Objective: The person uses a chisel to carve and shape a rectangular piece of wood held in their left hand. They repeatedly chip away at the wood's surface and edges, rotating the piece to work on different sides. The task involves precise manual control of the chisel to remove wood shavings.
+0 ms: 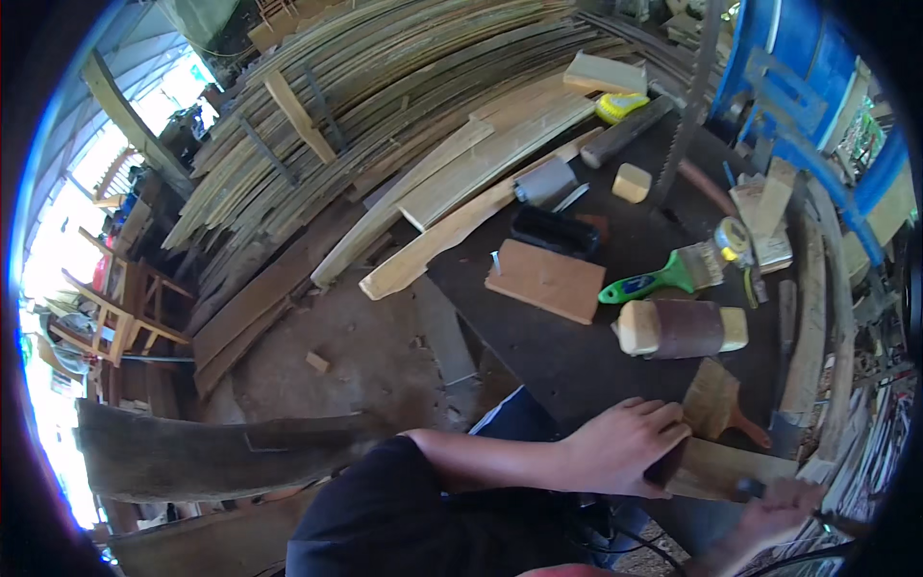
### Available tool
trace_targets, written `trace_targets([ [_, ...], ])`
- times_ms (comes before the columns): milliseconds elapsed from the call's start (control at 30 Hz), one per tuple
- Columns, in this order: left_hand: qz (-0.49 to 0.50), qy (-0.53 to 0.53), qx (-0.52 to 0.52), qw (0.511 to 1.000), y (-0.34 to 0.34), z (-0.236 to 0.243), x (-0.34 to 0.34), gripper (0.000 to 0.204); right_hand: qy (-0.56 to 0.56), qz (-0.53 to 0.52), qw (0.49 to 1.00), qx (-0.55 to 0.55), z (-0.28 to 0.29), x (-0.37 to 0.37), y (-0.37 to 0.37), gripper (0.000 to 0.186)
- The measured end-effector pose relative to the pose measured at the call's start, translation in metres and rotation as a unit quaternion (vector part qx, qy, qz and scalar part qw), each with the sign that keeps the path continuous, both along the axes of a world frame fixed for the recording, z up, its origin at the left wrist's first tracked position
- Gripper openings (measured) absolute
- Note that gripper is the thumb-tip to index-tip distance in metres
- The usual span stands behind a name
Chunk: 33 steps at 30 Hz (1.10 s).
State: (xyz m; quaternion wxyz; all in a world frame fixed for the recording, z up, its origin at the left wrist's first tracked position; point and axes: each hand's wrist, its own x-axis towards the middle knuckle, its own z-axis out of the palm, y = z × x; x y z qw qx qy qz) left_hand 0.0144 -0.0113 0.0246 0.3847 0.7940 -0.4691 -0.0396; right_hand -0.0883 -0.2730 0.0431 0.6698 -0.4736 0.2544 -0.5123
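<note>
Wooden board point(735, 469): at the tabletop's point(567, 370) near edge, between both hands.
Left hand point(630, 438): wrapped over the board's left end, grasping it; I read that as steadying.
Right hand point(784, 508): blurred, fingers seemingly curled round a dark tool point(751, 489); I can't tell its kind.
Wrapped block point(687, 329), flat brush point(711, 396): set just beyond the board, probably for easy reach.

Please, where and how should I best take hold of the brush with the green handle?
Probably by the middle of its green handle, from above, pinching across its width: the brush lies with its bristles toward the right, and the brown-wrapped block crowds its near side.
</note>
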Motion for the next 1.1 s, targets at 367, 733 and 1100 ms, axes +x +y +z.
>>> trace_targets([
  [367, 0.002, -0.022, -0.002, 1.0, 0.005, 0.0, 0.004, 0.07, 0.047, -0.107, 0.987, 0.107, 0.026, 0.012, 0.022, 0.015],
  [733, 0.013, -0.048, 0.024, 0.998, -0.013, 0.005, 0.011, 0.065, -0.045, 0.101, 0.99, 0.087, 0.031, 0.012, 0.001, 0.045],
  [1100, 0.021, -0.035, 0.016, 0.999, -0.015, 0.003, 0.004, 0.067, -0.108, 0.136, 0.982, 0.078, 0.025, -0.001, -0.002, 0.042],
])
